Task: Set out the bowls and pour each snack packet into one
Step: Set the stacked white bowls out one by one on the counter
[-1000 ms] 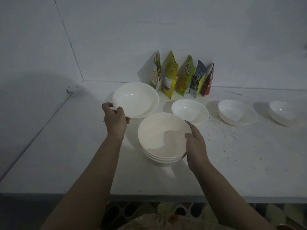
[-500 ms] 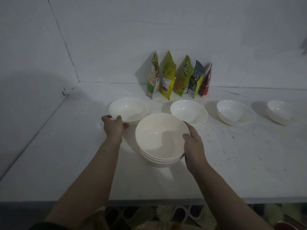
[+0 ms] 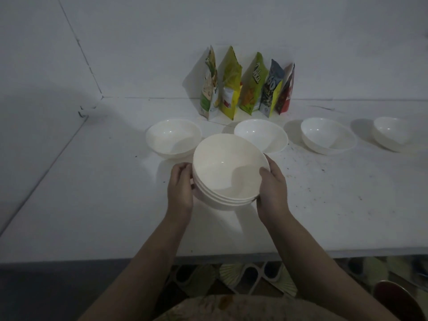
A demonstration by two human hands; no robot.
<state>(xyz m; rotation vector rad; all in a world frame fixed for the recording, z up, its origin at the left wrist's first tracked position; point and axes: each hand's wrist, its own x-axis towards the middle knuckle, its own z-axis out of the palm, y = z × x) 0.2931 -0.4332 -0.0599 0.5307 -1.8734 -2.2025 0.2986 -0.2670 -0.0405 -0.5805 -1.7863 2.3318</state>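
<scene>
A stack of white bowls (image 3: 228, 169) sits in the middle of the white counter (image 3: 92, 205). My left hand (image 3: 181, 187) grips its left rim and my right hand (image 3: 272, 188) grips its right rim. Several single white bowls stand in a row behind the stack: one at the left (image 3: 172, 137), one in the centre (image 3: 261, 134), one to the right (image 3: 327, 135) and one at the far right (image 3: 391, 133). Several snack packets (image 3: 246, 85) stand upright against the back wall.
The counter meets walls at the left and back. Its front edge (image 3: 208, 256) runs just below my forearms. Dark specks dot the surface on the right. A patterned floor shows below the edge.
My left hand set a bowl down at the left of the row, let go of it, and came back to grip the stack's left rim. My right hand stayed on the stack.
</scene>
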